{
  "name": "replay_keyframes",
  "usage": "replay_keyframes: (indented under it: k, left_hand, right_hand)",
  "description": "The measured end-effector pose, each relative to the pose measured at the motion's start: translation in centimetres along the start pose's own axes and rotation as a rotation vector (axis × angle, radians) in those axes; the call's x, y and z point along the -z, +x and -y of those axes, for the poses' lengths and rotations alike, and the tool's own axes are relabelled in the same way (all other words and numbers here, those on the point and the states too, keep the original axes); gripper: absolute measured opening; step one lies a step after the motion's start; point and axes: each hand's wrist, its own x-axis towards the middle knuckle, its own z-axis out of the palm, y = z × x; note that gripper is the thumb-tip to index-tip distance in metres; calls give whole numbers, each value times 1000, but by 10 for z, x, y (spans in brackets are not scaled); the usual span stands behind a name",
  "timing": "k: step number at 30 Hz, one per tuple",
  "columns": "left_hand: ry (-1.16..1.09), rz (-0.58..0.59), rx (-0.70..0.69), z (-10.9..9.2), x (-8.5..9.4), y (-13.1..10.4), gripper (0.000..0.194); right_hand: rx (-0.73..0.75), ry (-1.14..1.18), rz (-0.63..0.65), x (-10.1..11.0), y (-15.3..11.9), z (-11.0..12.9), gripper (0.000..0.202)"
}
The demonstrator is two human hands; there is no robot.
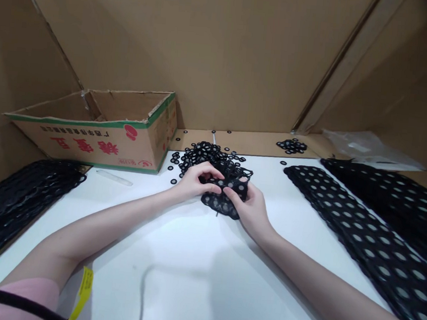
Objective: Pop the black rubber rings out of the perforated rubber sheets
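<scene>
Both hands meet at mid-table over a small piece of black mesh with round holes. My left hand pinches its left edge between thumb and fingers. My right hand grips the right edge, its thumb lying across the front. The upper part of the piece bends over in the fingers, and the fingertips behind it are hidden. Just behind the hands lies a heap of small black rings, with loose ones scattered to its left.
A cardboard box with green edges stands back left, a pale thin stick before it. Black mesh strips lie at right, more dark mesh at left. A ring cluster and clear plastic bag are behind. Cardboard walls surround the table.
</scene>
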Motion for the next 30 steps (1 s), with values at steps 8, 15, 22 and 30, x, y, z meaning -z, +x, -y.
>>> replay_keyframes:
  k: [8,15,22,30]
  left_hand:
    - [99,4,-68,-4,0,-1,28]
    - [-60,-94,130,2,-6,0,21]
    - [-35,-142,142,2,-10,1,31]
    - [32,-57,-34,2,0,2,12]
  right_hand:
    - [-49,121,-2,0,1,-6,27]
    - [-47,104,40,-1,0,-4,26]
    - [-74,148,80,-1,1,-4,27]
    - [-45,59,44,0,2,-7,26]
